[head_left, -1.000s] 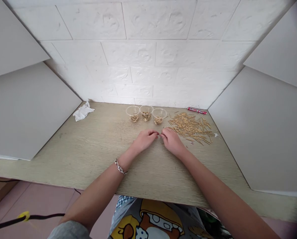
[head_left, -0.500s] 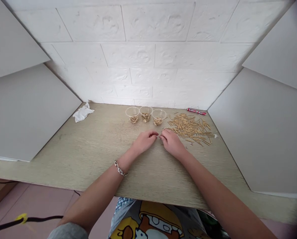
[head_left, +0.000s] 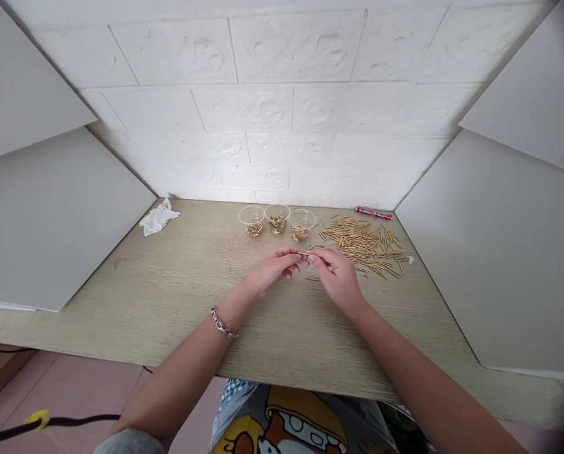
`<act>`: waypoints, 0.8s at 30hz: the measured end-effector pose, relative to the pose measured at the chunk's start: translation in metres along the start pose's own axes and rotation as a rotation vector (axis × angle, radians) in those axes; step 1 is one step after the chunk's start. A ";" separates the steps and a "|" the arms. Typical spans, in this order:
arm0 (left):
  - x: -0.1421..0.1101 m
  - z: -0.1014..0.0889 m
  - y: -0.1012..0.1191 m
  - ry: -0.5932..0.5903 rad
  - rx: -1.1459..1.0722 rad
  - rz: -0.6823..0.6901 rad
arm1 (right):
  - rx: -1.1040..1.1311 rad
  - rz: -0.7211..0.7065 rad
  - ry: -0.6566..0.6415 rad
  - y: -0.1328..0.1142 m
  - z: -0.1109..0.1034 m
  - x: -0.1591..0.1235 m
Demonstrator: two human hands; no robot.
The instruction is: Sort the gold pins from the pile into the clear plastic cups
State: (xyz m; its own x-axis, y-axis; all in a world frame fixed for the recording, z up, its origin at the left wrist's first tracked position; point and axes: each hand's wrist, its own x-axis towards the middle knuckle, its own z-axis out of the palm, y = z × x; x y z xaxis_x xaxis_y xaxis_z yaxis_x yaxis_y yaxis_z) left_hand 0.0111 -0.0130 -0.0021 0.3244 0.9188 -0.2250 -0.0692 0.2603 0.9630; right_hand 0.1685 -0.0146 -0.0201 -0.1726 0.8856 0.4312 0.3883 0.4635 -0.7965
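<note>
My left hand (head_left: 276,267) and my right hand (head_left: 337,276) meet fingertip to fingertip above the table. Pinched between them is a thin gold-coloured metal pin (head_left: 303,253), one end in each hand; its tips are hidden by the fingers. Just right of my right hand spreads a heap of similar gold pins (head_left: 352,237), and a single loose one lies beneath the hands. Beyond the hands stand three clear plastic cups, the left cup (head_left: 252,214), the middle cup (head_left: 277,213) and the right cup (head_left: 303,218), each holding small gold-coloured parts.
A crumpled white tissue (head_left: 158,218) lies at the back left of the table (head_left: 135,296). Near the right back corner is a red wrapped stick (head_left: 373,213). Tiny crumbs dot the surface left of the hands. A white brick-pattern wall and grey side panels enclose the table.
Both hands have turned and closed together, and the pin now shows between their fingertips. My right hand has shifted slightly right and nearer to me, uncovering a loose pin below. The cups have not moved.
</note>
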 end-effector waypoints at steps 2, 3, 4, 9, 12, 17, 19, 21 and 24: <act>0.000 -0.001 0.000 0.025 -0.017 0.007 | -0.018 -0.008 0.000 0.000 0.000 0.000; 0.001 -0.001 0.000 0.032 -0.012 0.011 | -0.025 -0.014 0.005 0.000 0.000 0.000; 0.001 -0.001 -0.001 0.036 -0.003 0.016 | -0.033 -0.022 0.012 0.000 0.000 -0.001; 0.003 -0.001 -0.004 0.074 0.021 0.037 | -0.100 -0.080 0.034 0.001 0.004 -0.003; 0.003 0.000 -0.004 0.101 0.051 0.047 | -0.140 -0.108 0.011 0.001 0.002 -0.003; 0.003 0.001 -0.002 0.144 0.110 0.047 | -0.202 -0.019 -0.263 0.001 -0.017 0.005; 0.004 0.002 -0.001 0.160 0.123 0.037 | -0.251 0.015 -0.363 0.004 -0.025 0.007; 0.005 0.002 -0.002 0.182 0.108 0.037 | -0.305 0.022 -0.416 0.007 -0.028 0.008; 0.006 0.001 -0.003 0.201 0.061 0.047 | -0.381 0.019 -0.477 0.011 -0.024 0.006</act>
State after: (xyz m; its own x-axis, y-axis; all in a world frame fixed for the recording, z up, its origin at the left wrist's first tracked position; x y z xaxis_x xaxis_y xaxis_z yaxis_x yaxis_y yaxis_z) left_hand 0.0142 -0.0081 -0.0063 0.1270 0.9718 -0.1989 -0.0207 0.2031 0.9789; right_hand 0.1937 -0.0047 -0.0160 -0.5145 0.8503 0.1107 0.6765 0.4818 -0.5570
